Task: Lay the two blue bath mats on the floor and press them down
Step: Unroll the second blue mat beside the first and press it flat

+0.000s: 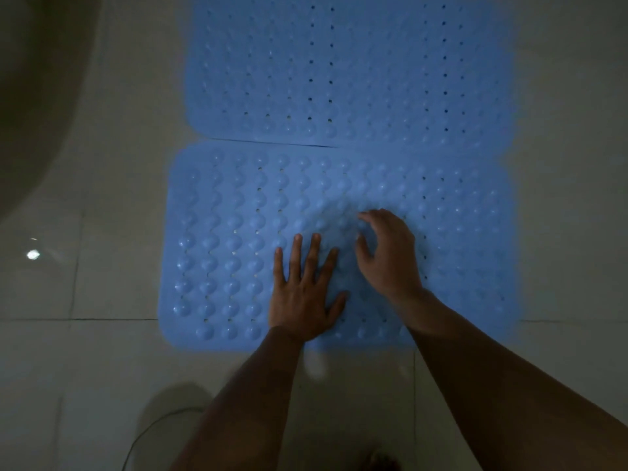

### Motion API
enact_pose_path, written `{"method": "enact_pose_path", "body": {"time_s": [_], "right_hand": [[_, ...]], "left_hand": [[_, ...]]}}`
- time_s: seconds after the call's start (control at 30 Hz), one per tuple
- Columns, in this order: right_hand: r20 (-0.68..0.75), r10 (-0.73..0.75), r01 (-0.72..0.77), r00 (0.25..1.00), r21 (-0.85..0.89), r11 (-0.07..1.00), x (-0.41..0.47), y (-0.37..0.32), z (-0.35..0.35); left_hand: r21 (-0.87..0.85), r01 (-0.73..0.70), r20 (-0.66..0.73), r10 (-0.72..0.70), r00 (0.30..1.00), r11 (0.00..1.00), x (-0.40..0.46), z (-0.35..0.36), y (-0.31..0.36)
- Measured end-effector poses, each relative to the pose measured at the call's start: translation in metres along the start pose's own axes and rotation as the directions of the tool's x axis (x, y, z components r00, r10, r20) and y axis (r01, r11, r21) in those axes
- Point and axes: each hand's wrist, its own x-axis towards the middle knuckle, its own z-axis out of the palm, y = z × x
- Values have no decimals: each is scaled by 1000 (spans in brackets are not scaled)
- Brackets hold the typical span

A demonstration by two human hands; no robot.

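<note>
Pressing flat on the near mat (238,232), the left hand (304,287) lay with palm down and fingers spread wide, gripping nothing. Right beside it, the right hand (387,253) sat on the same mat with fingers curled loosely downward, fingertips (365,215) touching the bumpy surface; it too held nothing, and the two hands were close together but not touching. That near mat lay across the middle of the tiled floor (85,300), its bubble-like bumps facing up. The far mat (339,62) lay just beyond it, toward the floor's far edge, the two meeting along a thin seam and appearing to overlap slightly on the right. A pale curved fixture (37,96) filled the floor's far left corner, too dim to identify.
</note>
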Motion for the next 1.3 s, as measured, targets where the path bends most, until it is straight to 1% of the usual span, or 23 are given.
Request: {"method": "enact_pose_path", "body": {"time_s": [0.1, 0.17, 0.27, 0.3, 0.33, 0.4, 0.43, 0.5, 0.57, 0.63, 0.73, 0.8, 0.9, 1.07, 1.3], "right_hand": [[31, 35, -34, 999, -13, 999, -8, -6, -13], [21, 47, -47, 999, -5, 999, -11, -12, -25], [20, 105, -106, 994, 19, 994, -13, -29, -37], [39, 131, -132, 991, 14, 991, -12, -36, -37], [66, 156, -157, 986, 9, 988, -12, -44, -35], [121, 178, -179, 977, 4, 984, -13, -66, -26], [141, 169, -170, 976, -6, 985, -14, -77, -17], [175, 120, -119, 977, -18, 993, -21, -99, 5], [215, 52, -46, 975, -33, 998, -30, -120, 31], [263, -1, 23, 965, -81, 996, -38, -136, 56], [354, -20, 93, 935, -191, 977, -51, -144, 88], [389, -15, 124, 921, -257, 958, -58, -141, 101], [396, -23, 150, 918, -293, 944, -60, -137, 106], [375, -28, 138, 927, -269, 953, -60, -138, 106], [360, -30, 131, 932, -259, 957, -58, -138, 109]], "left_hand": [[-9, -17, 42, 18, 999, 1000, 1, -2, 1], [-39, 5, 77, -2, 997, 999, 3, -7, 5], [-110, 46, 149, -29, 988, 993, 8, -31, 2], [-139, 64, 141, -44, 989, 988, 11, -44, -3], [-159, 84, 90, -70, 993, 984, 13, -56, -10], [-174, 151, -56, -163, 985, 973, 13, -81, -33], [-178, 188, -103, -208, 973, 966, 11, -88, -47], [-144, 250, -145, -270, 952, 958, 2, -98, -74], [-105, 303, -174, -317, 932, 947, -8, -101, -95], [-114, 352, -175, -367, 914, 929, -15, -101, -106], [-120, 368, -180, -384, 905, 922, -23, -94, -112], [-118, 370, -187, -386, 903, 922, -23, -88, -115], [-142, 391, -190, -413, 891, 909, -20, -81, -121], [-140, 423, -156, -442, 884, 895, -15, -73, -130], [-183, 462, -113, -485, 867, 868, -5, -66, -132]]}}
